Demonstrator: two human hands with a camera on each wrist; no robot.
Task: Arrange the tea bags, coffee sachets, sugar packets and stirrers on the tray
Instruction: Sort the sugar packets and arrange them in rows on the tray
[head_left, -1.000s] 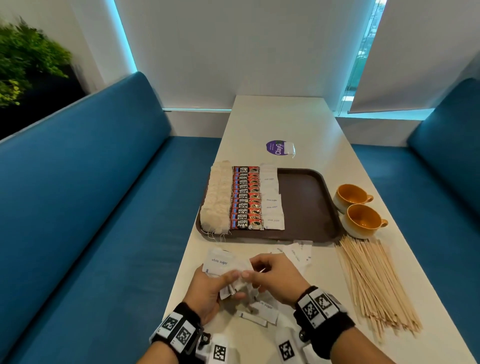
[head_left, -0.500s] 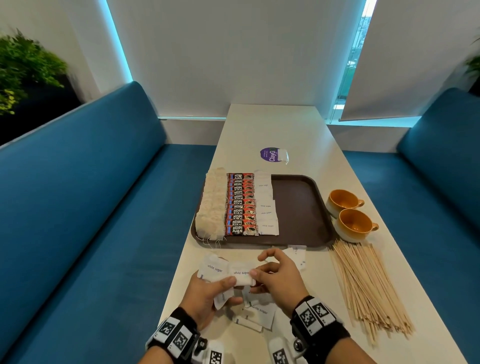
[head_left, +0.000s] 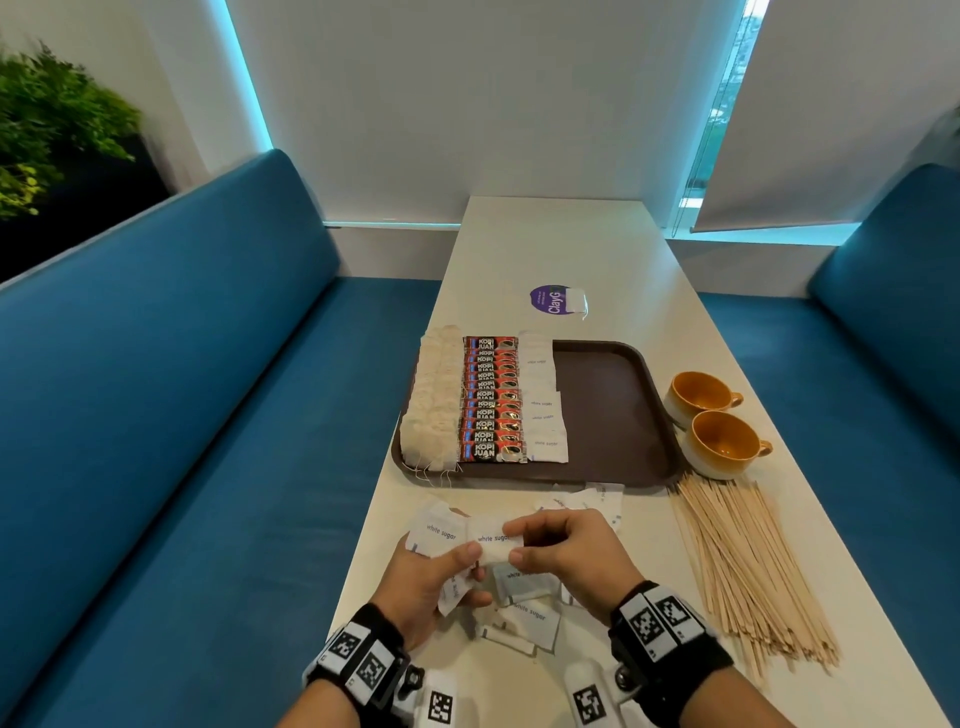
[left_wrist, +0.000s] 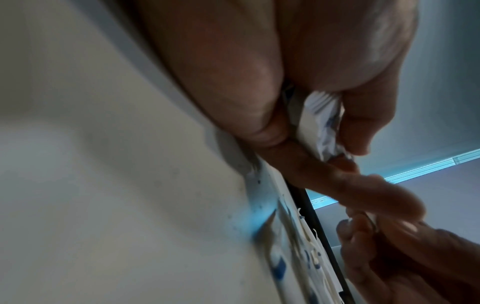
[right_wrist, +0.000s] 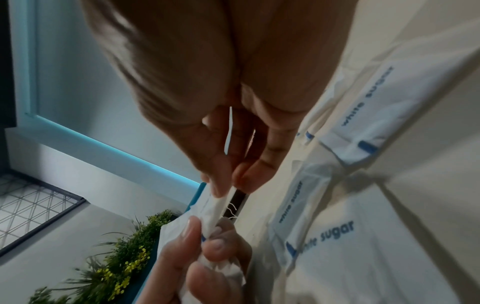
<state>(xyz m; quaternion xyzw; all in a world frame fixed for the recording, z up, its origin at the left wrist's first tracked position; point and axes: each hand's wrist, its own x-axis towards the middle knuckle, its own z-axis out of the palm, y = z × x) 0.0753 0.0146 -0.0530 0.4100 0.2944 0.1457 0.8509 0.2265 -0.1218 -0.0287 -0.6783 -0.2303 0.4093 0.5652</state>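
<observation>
Since a second ago the hands have lifted a little off the counter and drawn one sugar packet (head_left: 491, 540) level between them, its "white sugar" print now facing up. Left hand (head_left: 434, 582) curls round a small fan of sugar packets (head_left: 440, 532), thumb pressed on top; right hand (head_left: 569, 558) pinches the right end of the level packet between thumb and forefinger, the other fingers loosely bent. More loose packets (head_left: 530, 613) lie on the counter under and just behind the hands, and a few (head_left: 592, 499) sit just short of the near edge of the tray (head_left: 613, 415). On the tray, tea bags (head_left: 434, 400) fill the left edge, coffee sachets (head_left: 491, 400) run beside them, and a sugar row (head_left: 543, 415) touches the sachets; the right half is bare. Stirrers (head_left: 743, 566) lie on the counter by the tray's near right corner, next to two cups (head_left: 719, 423). The step looks like squaring the gathered packets into a neat stack before adding them to the sugar row. To do it well, I would keep every print facing the same way, align the short edges against the left thumb, and hold lightly, since thin paper creases and a tight pinch could burst a seam. Setting them down overlapped like the existing row, without nudging the sachets, should keep the columns straight.
</observation>
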